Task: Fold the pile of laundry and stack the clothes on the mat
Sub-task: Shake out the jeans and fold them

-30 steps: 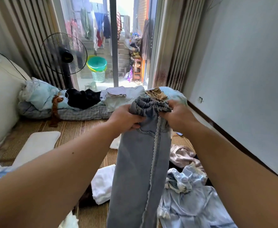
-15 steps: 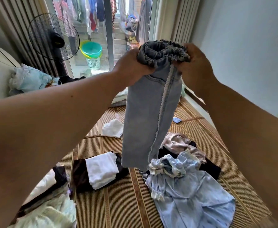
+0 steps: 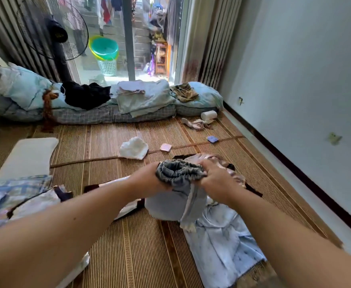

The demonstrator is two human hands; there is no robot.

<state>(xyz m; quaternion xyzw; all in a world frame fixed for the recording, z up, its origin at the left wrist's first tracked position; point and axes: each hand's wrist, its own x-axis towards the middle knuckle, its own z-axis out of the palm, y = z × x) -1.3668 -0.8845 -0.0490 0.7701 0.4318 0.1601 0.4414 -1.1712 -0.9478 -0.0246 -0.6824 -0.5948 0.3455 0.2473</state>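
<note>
the pale blue denim trousers with a gathered elastic waistband and lace side trim, held high and hanging full length half a second ago, are now lowered to just above the brown woven straw mat, and the legs have bunched into a rounded fold beneath the waistband. this suggests that the fold of this garment is under way, the length being doubled as it comes down; it is not yet laid flat or stacked.

from left to right: a stack of folded patterned blue and white clothes lies at the left edge of the mat; the left hand has its fingers curled round the left end of the waistband; the trousers hang between the two hands; the right hand grips the right end in the same way. both hands touch the waistband and sit close together.

directly below and right of the trousers lies a crumpled light blue garment, still unfolded, with a pale pink satin garment just beyond the right hand.
</note>
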